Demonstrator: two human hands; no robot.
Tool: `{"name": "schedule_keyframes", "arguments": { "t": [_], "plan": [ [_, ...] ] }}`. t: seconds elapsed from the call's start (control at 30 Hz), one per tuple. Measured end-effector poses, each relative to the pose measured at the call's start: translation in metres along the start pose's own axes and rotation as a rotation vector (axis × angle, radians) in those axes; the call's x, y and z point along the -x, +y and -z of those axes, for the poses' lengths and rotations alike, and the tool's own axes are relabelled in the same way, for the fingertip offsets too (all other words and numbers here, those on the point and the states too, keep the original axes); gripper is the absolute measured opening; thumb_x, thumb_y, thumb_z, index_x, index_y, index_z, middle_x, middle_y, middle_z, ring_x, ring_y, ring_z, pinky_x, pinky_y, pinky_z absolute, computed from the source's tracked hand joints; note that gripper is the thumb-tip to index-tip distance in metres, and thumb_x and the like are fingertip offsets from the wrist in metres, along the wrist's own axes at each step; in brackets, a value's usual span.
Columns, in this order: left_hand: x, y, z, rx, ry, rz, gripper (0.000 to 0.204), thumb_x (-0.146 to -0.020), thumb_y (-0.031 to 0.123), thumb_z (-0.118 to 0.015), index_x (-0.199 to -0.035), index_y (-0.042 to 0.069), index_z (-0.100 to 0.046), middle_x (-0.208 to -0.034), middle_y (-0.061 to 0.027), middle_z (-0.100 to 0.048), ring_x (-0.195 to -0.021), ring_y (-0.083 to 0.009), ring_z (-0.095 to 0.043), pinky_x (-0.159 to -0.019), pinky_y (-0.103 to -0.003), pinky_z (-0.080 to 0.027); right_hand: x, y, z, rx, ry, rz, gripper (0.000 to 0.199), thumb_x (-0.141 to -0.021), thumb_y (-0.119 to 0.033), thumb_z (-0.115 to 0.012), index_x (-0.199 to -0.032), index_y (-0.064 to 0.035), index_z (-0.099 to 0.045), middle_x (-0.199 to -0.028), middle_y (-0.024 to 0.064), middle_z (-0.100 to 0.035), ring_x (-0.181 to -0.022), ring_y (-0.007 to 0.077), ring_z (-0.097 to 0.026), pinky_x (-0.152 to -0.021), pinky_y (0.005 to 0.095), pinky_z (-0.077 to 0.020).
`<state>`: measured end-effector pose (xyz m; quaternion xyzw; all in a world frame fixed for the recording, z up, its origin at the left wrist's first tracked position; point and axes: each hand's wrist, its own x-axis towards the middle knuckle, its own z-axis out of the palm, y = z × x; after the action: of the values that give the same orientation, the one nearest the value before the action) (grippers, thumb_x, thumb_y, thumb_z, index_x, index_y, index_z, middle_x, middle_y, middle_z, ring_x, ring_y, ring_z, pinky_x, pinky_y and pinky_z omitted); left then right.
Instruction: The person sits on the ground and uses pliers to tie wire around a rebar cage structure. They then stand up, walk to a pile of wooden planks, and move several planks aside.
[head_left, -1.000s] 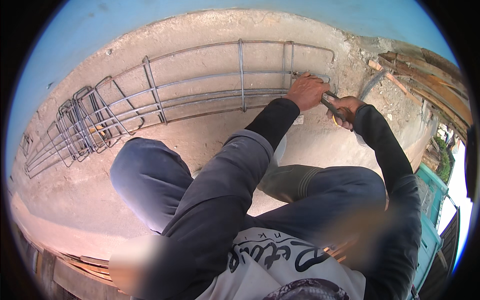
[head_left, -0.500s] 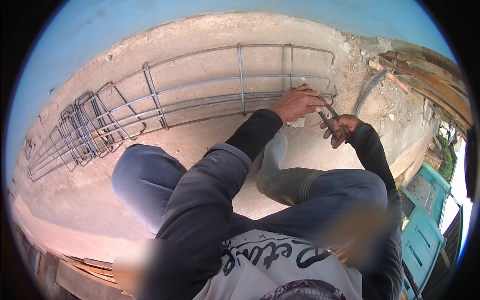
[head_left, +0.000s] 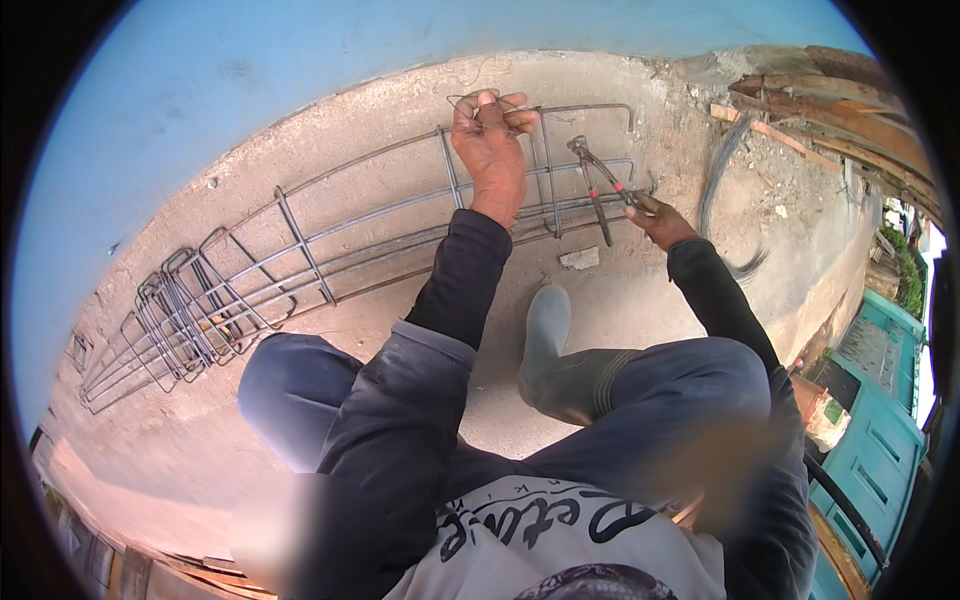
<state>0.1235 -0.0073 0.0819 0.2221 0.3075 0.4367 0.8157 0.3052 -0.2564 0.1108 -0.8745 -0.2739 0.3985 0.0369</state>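
Observation:
A cage of steel reinforcing bars (head_left: 378, 226) with rectangular stirrups lies across the ground in front of me. My left hand (head_left: 492, 150) is over its far long bar, beside a stirrup, thumb and fingers closed. A thin loop of tying wire (head_left: 462, 97) shows at its fingertips; how much lies in the grip is hidden. My right hand (head_left: 664, 222) grips one handle of a pair of end-cutting pincers (head_left: 600, 170) with red on the handles. Their jaws point away from me, above the cage's right end, and the second handle hangs free, spread apart.
Several loose stirrups (head_left: 180, 310) are bunched around the cage's left end. A bundle of thin wire (head_left: 716, 172) lies to the right, near wooden planks (head_left: 840, 115). A blue wall (head_left: 300, 60) rises beyond the cage. My rubber boot (head_left: 548, 325) stands close by.
My hands have separated. The left has moved left and away from me to the far bar; the right holds the pincers alone, now turned with jaws away and handles spread.

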Motion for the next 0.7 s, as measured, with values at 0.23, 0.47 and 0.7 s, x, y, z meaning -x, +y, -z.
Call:
{"name": "schedule_keyframes", "arguments": {
  "t": [0.23,0.47,0.7],
  "plan": [
    [0.007,0.032,-0.022,0.2,0.043,0.297,0.018,-0.105,0.018,-0.043,-0.107,0.001,-0.049,-0.104,-0.0151,-0.063,-0.087,-0.0213,-0.064,-0.075,-0.033,-0.057,0.007,-0.156,0.03,-0.697,-0.191,0.279,0.053,-0.099,-0.046,-0.053,-0.142,-0.0157,-0.05,-0.13,0.0095,-0.058,-0.116,0.0189,-0.055,-0.095,0.0358,-0.0475],
    [0.019,0.047,0.002,0.356,0.153,0.526,0.027,-0.104,0.026,-0.046,-0.112,0.001,-0.052,-0.109,-0.014,-0.063,-0.089,-0.0193,-0.062,-0.077,-0.031,-0.056,-0.025,-0.244,0.003,-0.87,-0.094,0.46,0.035,-0.103,-0.039,-0.044,-0.121,-0.011,-0.055,-0.127,0.008,-0.061,-0.123,0.0191,-0.051,-0.1,0.0402,-0.0459],
    [0.071,0.119,0.015,-0.699,-0.915,0.932,0.037,-0.095,0.034,-0.062,-0.108,-0.001,-0.067,-0.094,-0.0115,-0.069,-0.082,-0.0169,-0.065,-0.078,-0.032,-0.054,-0.051,-0.233,-0.014,-1.339,-0.093,0.196,0.022,-0.105,-0.031,-0.043,-0.113,-0.0128,-0.053,-0.07,-0.001,-0.047,-0.054,0.0101,-0.044,-0.048,0.0268,-0.0427]
  ]
}}
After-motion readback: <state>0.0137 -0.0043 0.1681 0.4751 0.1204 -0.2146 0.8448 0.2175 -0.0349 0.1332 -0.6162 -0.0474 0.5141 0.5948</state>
